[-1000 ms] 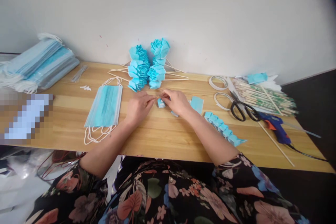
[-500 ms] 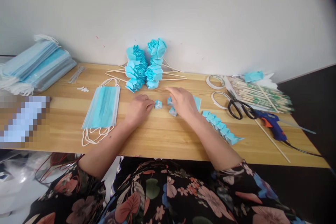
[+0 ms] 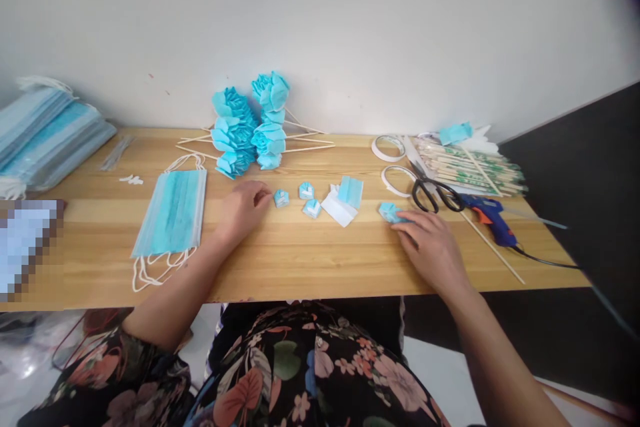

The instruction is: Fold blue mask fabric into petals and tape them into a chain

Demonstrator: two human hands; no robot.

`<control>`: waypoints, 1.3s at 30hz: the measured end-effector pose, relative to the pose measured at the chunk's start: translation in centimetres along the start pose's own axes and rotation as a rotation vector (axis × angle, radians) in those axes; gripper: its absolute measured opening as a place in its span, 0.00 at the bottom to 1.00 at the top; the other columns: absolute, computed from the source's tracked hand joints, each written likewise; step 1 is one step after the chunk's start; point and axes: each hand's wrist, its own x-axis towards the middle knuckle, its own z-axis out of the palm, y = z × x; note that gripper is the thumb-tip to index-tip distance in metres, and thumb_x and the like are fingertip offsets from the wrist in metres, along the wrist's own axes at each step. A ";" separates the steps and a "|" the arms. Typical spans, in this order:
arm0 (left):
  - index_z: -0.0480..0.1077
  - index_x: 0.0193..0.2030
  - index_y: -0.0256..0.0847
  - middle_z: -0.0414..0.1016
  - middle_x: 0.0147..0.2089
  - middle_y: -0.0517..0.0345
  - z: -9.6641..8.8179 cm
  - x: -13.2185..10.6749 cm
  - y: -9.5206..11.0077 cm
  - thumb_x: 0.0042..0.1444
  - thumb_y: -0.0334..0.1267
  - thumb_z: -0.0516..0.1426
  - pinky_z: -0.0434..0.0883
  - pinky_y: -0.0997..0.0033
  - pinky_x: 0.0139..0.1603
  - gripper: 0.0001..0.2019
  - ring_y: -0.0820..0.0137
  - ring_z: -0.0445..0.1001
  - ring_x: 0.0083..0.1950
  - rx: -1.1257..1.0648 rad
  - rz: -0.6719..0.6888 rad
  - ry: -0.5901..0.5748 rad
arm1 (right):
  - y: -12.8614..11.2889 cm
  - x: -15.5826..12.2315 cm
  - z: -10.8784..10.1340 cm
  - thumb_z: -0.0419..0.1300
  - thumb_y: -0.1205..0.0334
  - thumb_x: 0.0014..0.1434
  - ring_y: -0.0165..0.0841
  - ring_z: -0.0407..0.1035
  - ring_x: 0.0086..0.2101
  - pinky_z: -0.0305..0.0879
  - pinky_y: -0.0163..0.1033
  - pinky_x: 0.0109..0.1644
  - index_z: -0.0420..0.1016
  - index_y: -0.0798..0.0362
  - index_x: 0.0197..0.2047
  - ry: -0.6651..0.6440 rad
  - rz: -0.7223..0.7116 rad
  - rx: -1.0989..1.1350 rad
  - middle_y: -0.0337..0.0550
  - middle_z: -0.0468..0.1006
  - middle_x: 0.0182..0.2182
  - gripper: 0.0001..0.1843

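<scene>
My left hand [image 3: 244,208] rests on the wooden table [image 3: 300,260] with its fingers curled, thumb and forefinger pinched on a small folded blue piece [image 3: 281,198]. Two more such pieces [image 3: 307,190] [image 3: 312,208] lie just to its right, beside cut blue and white mask pieces [image 3: 345,201]. My right hand [image 3: 433,247] lies flat, fingers stretched, over a pleated blue strip, of which only the left end [image 3: 389,211] shows. A flat blue face mask [image 3: 173,213] lies left of my left hand.
Blue paper flowers on sticks [image 3: 247,127] lie by the wall. Tape rolls [image 3: 387,145], black scissors [image 3: 433,193], a blue glue gun [image 3: 493,217], a pack of chopsticks [image 3: 465,163] and a skewer [image 3: 493,247] sit at the right. A mask stack [image 3: 45,133] is at far left.
My hands have parted. The right hand left the small pieces and moved right and toward me onto the pleated strip. The left hand stayed by one small piece. The view turned right.
</scene>
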 end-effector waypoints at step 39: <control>0.76 0.40 0.38 0.78 0.40 0.49 3.1 1.6 10.7 0.65 0.38 0.55 0.69 0.57 0.44 0.09 0.60 0.75 0.43 0.129 0.660 -0.340 | 6.5 5.6 -2.2 0.56 0.53 0.62 0.48 0.73 0.42 0.66 0.46 0.42 0.76 0.54 0.53 -0.155 0.457 -0.271 0.57 0.80 0.42 0.20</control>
